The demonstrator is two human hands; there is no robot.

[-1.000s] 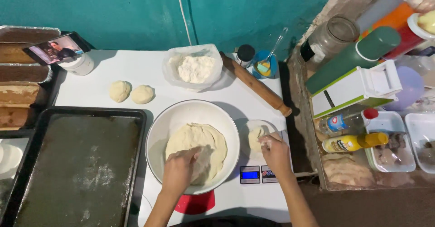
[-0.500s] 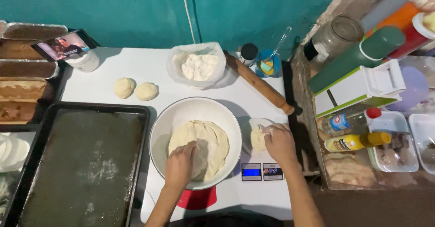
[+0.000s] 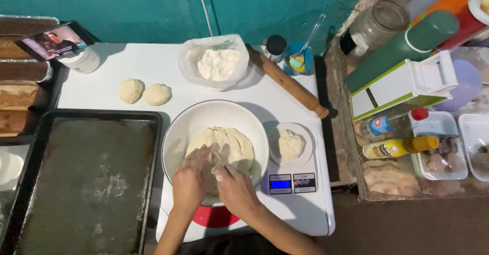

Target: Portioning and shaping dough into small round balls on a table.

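A white bowl (image 3: 204,117) in front of me holds a big mass of pale dough (image 3: 232,143). My left hand (image 3: 189,179) presses on the near left part of the dough. My right hand (image 3: 235,186) pinches the dough's near edge beside it. To the right a small dough piece (image 3: 291,144) lies on the round plate of a white kitchen scale (image 3: 300,183). Two dough balls (image 3: 143,92) rest on the white table (image 3: 127,61) behind the bowl.
A dark floured baking tray (image 3: 81,183) lies at the left. A bag of flour (image 3: 216,64), a wooden rolling pin (image 3: 288,82), a small jar and a blue cup stand behind. A phone (image 3: 53,41) leans far left. Bottles and containers crowd the right shelf.
My right hand has left the small dough piece on the scale and moved left into the bowl, joining my left hand on the big dough.
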